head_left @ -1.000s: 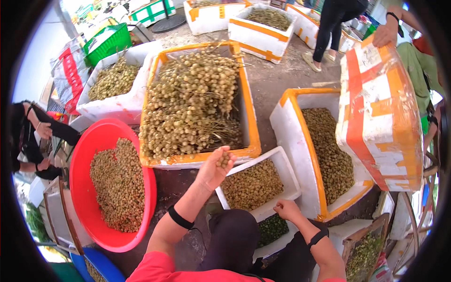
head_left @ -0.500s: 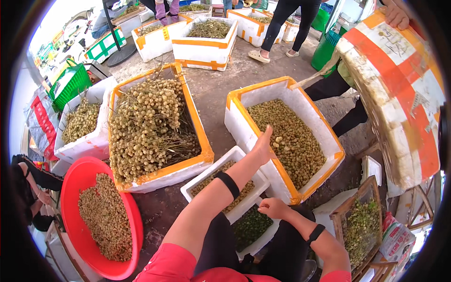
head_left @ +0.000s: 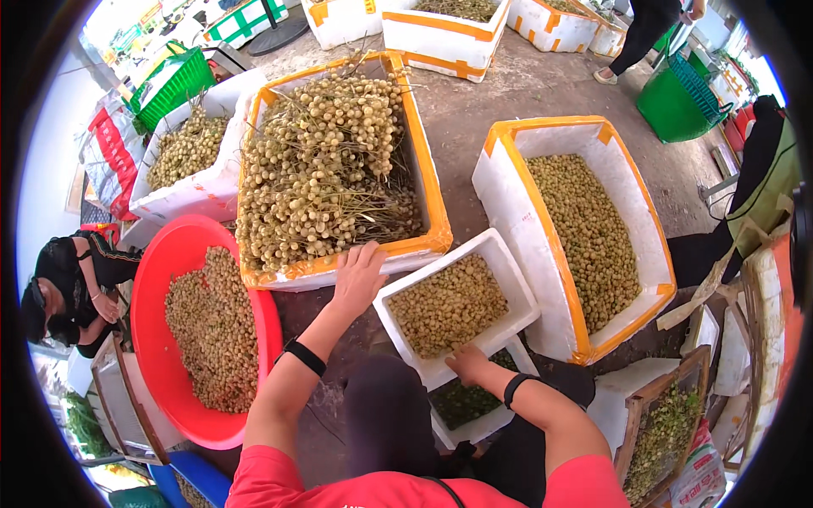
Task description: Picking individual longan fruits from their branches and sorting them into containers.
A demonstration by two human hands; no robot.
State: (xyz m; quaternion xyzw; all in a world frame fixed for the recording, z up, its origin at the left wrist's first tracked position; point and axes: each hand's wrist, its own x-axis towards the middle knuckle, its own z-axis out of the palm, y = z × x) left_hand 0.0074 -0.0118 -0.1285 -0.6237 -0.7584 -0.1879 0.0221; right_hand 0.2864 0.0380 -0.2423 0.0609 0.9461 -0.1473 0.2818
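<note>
My left hand [head_left: 360, 275], fingers spread, rests at the near rim of a large white foam box [head_left: 347, 269] edged with orange tape. Bunches of small round yellow-brown fruit [head_left: 322, 169], longan-like and still on their stems, are heaped in that box. My right hand [head_left: 467, 364] is closed at the near rim of a small white foam box [head_left: 521, 296], its fingertips partly hidden. Loose fruit [head_left: 449, 305] covers this box's bottom. Partly beneath it, between my knees, a white container [head_left: 461, 433] holds dark green contents.
To the right is a taped foam box [head_left: 525, 216] of loose fruit. A red basin [head_left: 161, 372] of fruit stands left, near a seated person [head_left: 85, 288]. At right are a wooden-framed sieve [head_left: 631, 427], a green basket [head_left: 673, 106] and another person's dark-clothed leg [head_left: 699, 254].
My left hand has moved from the right-hand box to the left box's rim. My right hand has reached the small box. The view has shifted; the orange-and-white box held up at right has dropped lower.
</note>
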